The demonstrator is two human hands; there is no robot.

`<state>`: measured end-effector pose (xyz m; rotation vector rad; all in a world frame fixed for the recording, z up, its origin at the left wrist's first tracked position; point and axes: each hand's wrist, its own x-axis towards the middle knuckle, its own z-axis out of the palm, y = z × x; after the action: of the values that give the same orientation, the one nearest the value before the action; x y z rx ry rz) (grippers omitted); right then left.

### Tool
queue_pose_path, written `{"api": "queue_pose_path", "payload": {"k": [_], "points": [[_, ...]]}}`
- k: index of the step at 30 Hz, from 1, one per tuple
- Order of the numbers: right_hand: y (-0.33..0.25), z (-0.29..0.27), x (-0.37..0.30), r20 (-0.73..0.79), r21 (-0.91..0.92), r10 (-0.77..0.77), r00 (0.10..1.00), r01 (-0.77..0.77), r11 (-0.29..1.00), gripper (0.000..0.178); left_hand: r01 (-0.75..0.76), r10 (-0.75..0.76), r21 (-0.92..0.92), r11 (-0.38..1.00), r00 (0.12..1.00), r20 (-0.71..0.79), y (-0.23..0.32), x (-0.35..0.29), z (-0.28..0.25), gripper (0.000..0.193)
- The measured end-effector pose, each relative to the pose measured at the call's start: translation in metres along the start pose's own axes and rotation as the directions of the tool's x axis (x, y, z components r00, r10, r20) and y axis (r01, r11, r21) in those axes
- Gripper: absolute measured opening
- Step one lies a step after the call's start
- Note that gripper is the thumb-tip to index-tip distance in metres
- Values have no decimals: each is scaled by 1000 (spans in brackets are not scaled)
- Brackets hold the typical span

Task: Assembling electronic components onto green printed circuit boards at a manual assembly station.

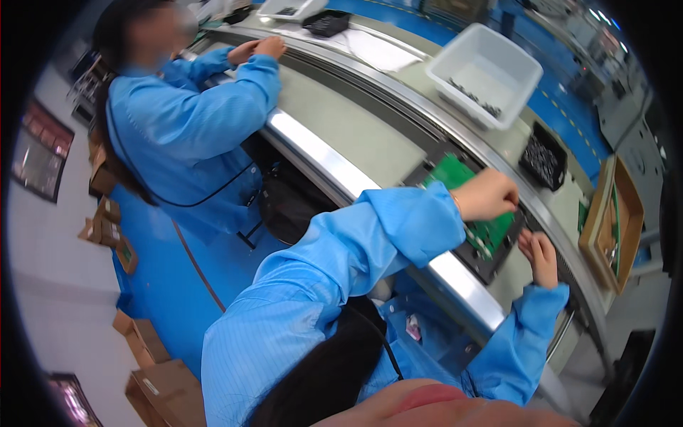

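Note:
A green circuit board (449,171) lies in a flat black fixture (477,267) on the conveyor line in front of me. More green board with small pale parts shows below my wrist; whether it is one board or two I cannot tell. My left hand (487,194) hovers over the board with its fingers curled closed, and anything in them is hidden. By the fixture's right edge is my right hand (539,257), its fingers bent together near the rail. What the right fingertips hold, if anything, is too small to make out.
Beyond the rail stand a white bin (487,67) with dark parts, a black tray (543,158) of small parts, and a cardboard box (612,220). A co-worker in a blue smock (185,121) sits at the left. Cartons (167,391) lie on the floor.

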<state>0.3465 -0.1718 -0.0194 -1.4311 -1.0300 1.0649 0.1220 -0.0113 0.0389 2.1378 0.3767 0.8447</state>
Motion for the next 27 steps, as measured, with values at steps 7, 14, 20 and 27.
{"api": "queue_pose_path", "payload": {"k": [7,14,20,27], "points": [[6,-16,11,-75,45,20,997,-17,999,21,113,-108,90,989,992,-61,-7,-1,-29,15],[-5,-34,9,-485,-125,90,870,-171,977,23,252,-244,117,961,967,-77,-48,-44,-85,12],[4,-42,14,-516,-149,24,856,-118,982,25,-48,9,265,963,989,148,-56,-57,-96,9],[4,-36,20,-549,-143,3,836,-97,985,26,-239,38,536,810,933,359,-53,-49,-91,10]]}}
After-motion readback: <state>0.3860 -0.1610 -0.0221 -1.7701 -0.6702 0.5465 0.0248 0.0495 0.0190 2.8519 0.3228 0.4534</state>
